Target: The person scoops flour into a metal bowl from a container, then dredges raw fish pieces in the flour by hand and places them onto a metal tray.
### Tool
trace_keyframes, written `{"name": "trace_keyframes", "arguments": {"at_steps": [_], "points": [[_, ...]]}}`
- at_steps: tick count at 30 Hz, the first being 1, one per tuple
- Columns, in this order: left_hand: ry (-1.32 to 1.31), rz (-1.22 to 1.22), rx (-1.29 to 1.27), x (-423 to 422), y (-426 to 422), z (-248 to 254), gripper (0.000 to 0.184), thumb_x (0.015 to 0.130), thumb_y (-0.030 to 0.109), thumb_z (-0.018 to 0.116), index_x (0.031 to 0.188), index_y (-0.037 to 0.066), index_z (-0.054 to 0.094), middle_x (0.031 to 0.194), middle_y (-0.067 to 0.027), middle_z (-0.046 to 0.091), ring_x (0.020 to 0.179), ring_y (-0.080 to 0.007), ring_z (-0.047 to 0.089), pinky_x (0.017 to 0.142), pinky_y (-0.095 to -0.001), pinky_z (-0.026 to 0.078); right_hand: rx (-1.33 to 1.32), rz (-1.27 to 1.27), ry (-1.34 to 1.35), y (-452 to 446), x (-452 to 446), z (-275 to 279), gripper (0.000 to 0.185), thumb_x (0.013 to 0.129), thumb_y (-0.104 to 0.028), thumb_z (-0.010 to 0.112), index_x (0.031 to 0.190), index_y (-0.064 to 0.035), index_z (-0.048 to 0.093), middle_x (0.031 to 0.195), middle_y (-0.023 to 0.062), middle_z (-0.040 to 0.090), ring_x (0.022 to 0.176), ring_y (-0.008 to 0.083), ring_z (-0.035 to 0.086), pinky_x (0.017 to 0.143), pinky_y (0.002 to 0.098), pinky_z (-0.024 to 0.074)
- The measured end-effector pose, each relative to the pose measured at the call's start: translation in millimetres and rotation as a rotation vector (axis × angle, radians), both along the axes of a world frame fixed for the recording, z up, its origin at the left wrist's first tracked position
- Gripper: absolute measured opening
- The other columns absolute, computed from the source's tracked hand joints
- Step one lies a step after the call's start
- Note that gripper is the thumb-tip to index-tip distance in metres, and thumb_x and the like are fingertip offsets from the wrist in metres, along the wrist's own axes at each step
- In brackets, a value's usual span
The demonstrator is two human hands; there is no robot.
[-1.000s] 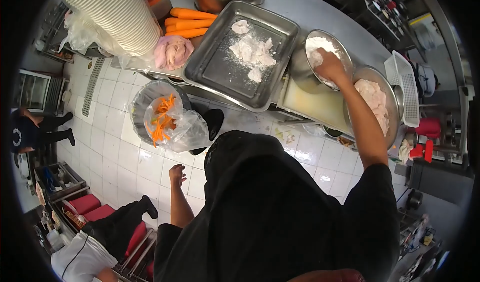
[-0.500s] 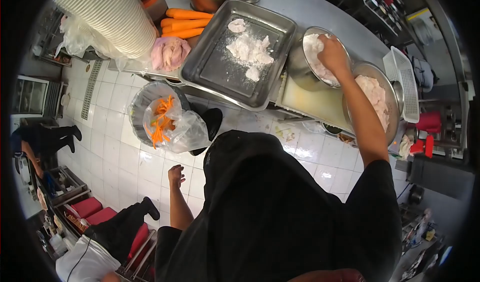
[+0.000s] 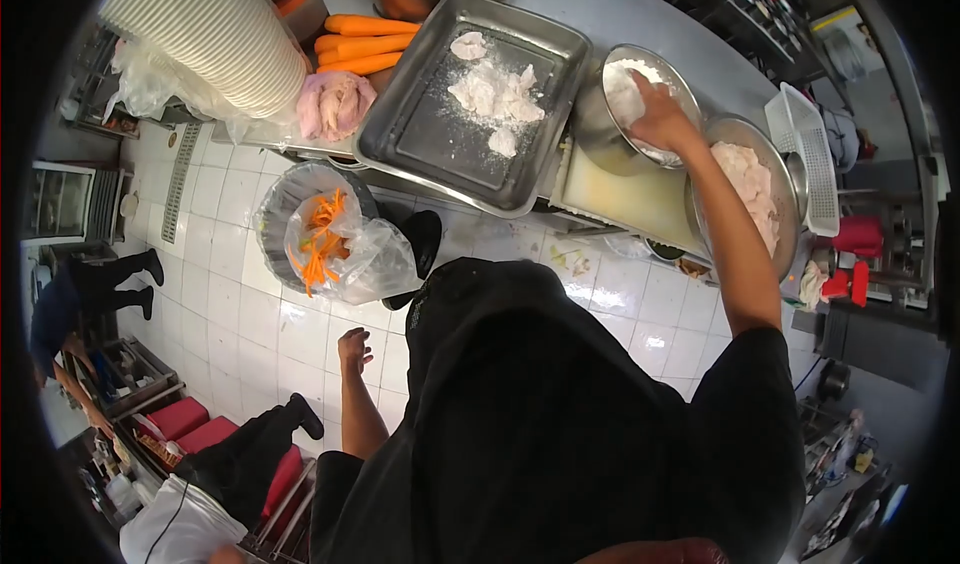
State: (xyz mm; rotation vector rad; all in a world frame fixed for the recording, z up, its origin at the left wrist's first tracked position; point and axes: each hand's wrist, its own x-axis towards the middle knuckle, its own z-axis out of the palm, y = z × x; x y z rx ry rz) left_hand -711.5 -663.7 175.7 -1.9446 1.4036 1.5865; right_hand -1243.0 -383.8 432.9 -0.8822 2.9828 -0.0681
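Note:
My right hand [image 3: 662, 119] is over the flour [image 3: 627, 94] in a tilted steel bowl [image 3: 600, 139], its fingers spread and touching the flour or just above it. To the right, pale raw meat pieces [image 3: 745, 184] lie in a wider steel bowl [image 3: 788, 199]. A deep metal tray [image 3: 430, 154] left of the flour bowl holds several flour-coated pieces [image 3: 495, 94] and loose flour. My left hand [image 3: 354, 350] hangs low above the floor, away from the counter, with loosely bent fingers and nothing in it.
Carrots [image 3: 365, 44], raw meat in a pink bag [image 3: 335, 106] and stacked white containers [image 3: 205, 34] are left of the tray. Orange shreds [image 3: 322, 249] lie in a lined bin [image 3: 275, 234] below. A white basket [image 3: 805, 154] stands right. Two other people are at the lower left.
My right hand has moved within the flour bowl and its fingers have spread. My left hand hangs as before. The person at the far left has bent and reached toward the shelves.

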Motion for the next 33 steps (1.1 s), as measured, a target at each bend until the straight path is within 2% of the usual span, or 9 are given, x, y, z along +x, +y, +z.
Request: {"name": "trace_keyframes", "arguments": {"at_steps": [4, 9, 12, 13, 17, 21, 24, 28, 33], "points": [[-0.007, 0.018, -0.011, -4.0, 1.4, 0.1, 0.036, 0.073, 0.016, 0.055, 0.107, 0.008, 0.055, 0.089, -0.0092, 0.058, 0.066, -0.021, 0.054, 0.054, -0.035, 0.046, 0.044, -0.139, -0.079, -1.9, -8.6, -3.2, 0.052, 0.066, -0.014, 0.06, 0.114, -0.0083, 0.042, 0.106, 0.0225, 0.05, 0.1, 0.0379, 0.048, 0.083, 0.0422, 0.0414], [0.02, 0.01, -0.025, 6.2, 0.1, -5.1, 0.037, 0.073, 0.017, 0.056, 0.109, 0.009, 0.054, 0.097, -0.0113, 0.058, 0.075, -0.0285, 0.056, 0.058, -0.0375, 0.048, -0.058, -0.021, 0.063, 6.4, -13.5, 16.5, 0.057, 0.065, -0.016, 0.062, 0.117, -0.009, 0.042, 0.108, 0.0241, 0.049, 0.102, 0.0382, 0.047, 0.084, 0.0412, 0.0408], [-0.037, 0.018, -0.014, 4.1, -0.8, -8.2, 0.037, 0.073, 0.017, 0.056, 0.109, 0.008, 0.054, 0.096, -0.0109, 0.058, 0.074, -0.028, 0.056, 0.058, -0.0374, 0.048, 0.026, 0.028, 0.082, -4.5, -10.9, -13.6, 0.062, 0.063, -0.015, 0.062, 0.121, -0.0107, 0.04, 0.111, 0.0246, 0.048, 0.105, 0.0382, 0.045, 0.087, 0.0407, 0.0388], [-0.03, 0.002, -0.016, 1.4, 0.6, -5.9, 0.038, 0.073, 0.017, 0.057, 0.11, 0.008, 0.054, 0.097, -0.0114, 0.057, 0.075, -0.0284, 0.056, 0.058, -0.0382, 0.048, -0.011, -0.049, -0.158, -8.1, -10.4, -10.9, 0.06, 0.062, -0.016, 0.062, 0.119, -0.0112, 0.043, 0.112, 0.0225, 0.048, 0.105, 0.0363, 0.046, 0.088, 0.0402, 0.0383], [0.009, 0.027, -0.023, 1.3, -1.3, -8.0, 0.039, 0.073, 0.016, 0.055, 0.111, 0.008, 0.053, 0.099, -0.0113, 0.057, 0.076, -0.0287, 0.056, 0.058, -0.0377, 0.047, -0.004, -0.044, 0.02, -2.4, -22.9, -4.0, 0.053, 0.06, -0.012, 0.062, 0.112, -0.0088, 0.049, 0.111, 0.0195, 0.049, 0.102, 0.0346, 0.048, 0.085, 0.0397, 0.0406], [0.005, 0.026, -0.023, 1.9, 1.9, -3.8, 0.039, 0.074, 0.015, 0.055, 0.112, 0.008, 0.052, 0.102, -0.0121, 0.056, 0.079, -0.03, 0.056, 0.06, -0.0383, 0.047, -0.056, -0.03, 0.064, -0.1, -16.1, 17.0, 0.054, 0.062, -0.015, 0.062, 0.113, -0.0117, 0.047, 0.108, 0.0186, 0.05, 0.102, 0.0334, 0.049, 0.086, 0.0404, 0.0404], [-0.027, 0.004, -0.007, -3.7, 6.4, 1.0, 0.039, 0.075, 0.016, 0.055, 0.112, 0.008, 0.052, 0.106, -0.0129, 0.056, 0.081, -0.0313, 0.057, 0.061, -0.039, 0.047, -0.007, -0.063, 0.19, -11.8, 11.7, -1.0, 0.054, 0.064, -0.016, 0.062, 0.115, -0.0123, 0.045, 0.107, 0.0186, 0.05, 0.102, 0.0327, 0.049, 0.085, 0.0395, 0.0416], [-0.004, -0.008, 0.0, -3.8, 0.0, -8.1, 0.039, 0.074, 0.015, 0.054, 0.113, 0.008, 0.052, 0.105, -0.0118, 0.056, 0.079, -0.0294, 0.056, 0.06, -0.0379, 0.047, 0.071, -0.117, -0.082, -9.6, -9.1, -1.9, 0.055, 0.064, -0.016, 0.062, 0.116, -0.0132, 0.044, 0.106, 0.0191, 0.049, 0.104, 0.0378, 0.045, 0.084, 0.0407, 0.0412], [0.021, -0.015, -0.034, -5.4, -0.1, 2.7, 0.038, 0.074, 0.015, 0.053, 0.112, 0.007, 0.052, 0.101, -0.0109, 0.057, 0.076, -0.0273, 0.056, 0.059, -0.0362, 0.047, 0.055, -0.025, 0.157, -6.5, -2.7, 9.1, 0.055, 0.065, -0.014, 0.06, 0.117, -0.0133, 0.043, 0.108, 0.0195, 0.048, 0.102, 0.0348, 0.049, 0.084, 0.0414, 0.0415]]}}
